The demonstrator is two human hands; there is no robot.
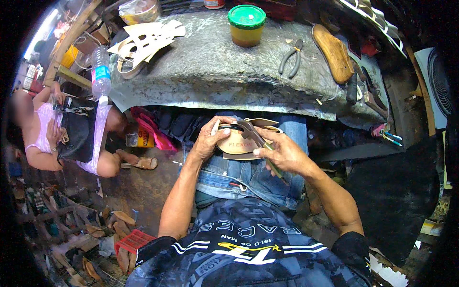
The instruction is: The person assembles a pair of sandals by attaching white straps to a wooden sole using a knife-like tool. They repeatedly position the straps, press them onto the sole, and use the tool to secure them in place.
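Observation:
Above my lap, my left hand (210,137) is closed around the left edge of a tan shoe sole piece (235,145), with the thumb on its face. Red printing marks the piece, and a brown flap shows along its near edge. My right hand (283,152) holds a long tool with a dark head and a greenish handle (274,168), slanting across the sole piece. The tool's dark head lies at the piece's far edge; its exact kind I cannot make out. Right-hand fingers also press against the sole's right side, partly hidden behind it.
On the worn bench (191,67) lie cream cut pieces (146,43), a green-lidded tub (246,26), pliers (290,60) and a wooden shoe last (333,52). A plastic bottle (101,71) stands at its left. Another person (71,129) sits left; a red basket (136,244) is on the floor.

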